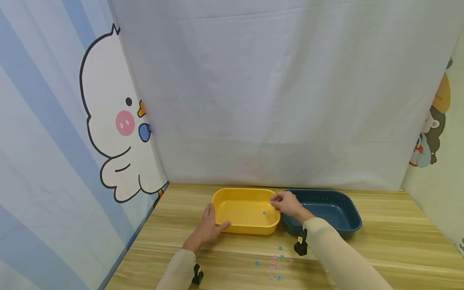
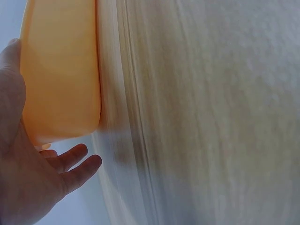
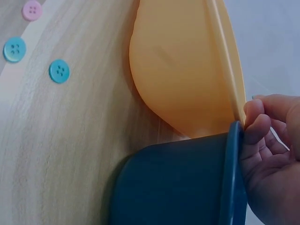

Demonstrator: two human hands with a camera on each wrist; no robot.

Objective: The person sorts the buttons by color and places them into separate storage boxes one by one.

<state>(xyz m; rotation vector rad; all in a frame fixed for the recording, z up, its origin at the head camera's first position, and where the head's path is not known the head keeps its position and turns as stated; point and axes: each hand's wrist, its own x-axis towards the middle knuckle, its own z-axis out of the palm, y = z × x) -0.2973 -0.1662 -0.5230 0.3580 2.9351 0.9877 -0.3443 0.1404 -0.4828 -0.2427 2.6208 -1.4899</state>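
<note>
My left hand (image 1: 207, 227) rests against the front left corner of a yellow plastic basin (image 1: 248, 229), fingers along its left side and thumb at the front rim. In the left wrist view those fingers (image 2: 77, 171) look spread and fairly straight beside the basin wall. Over the basin's right rim, my right hand (image 1: 290, 204) pinches a small blue button (image 1: 271, 202) between thumb and fingertips. Only a sliver of that button shows in the right wrist view. Another blue button (image 1: 264, 213) lies inside the yellow basin.
A dark blue basin (image 1: 357, 225) stands right beside the yellow one, under my right forearm. Several loose pink and blue buttons lie on the wooden table (image 1: 163, 225) in front, among them a blue button (image 3: 59, 71) and a pink button (image 3: 32, 10). A white curtain (image 1: 275, 100) hangs behind.
</note>
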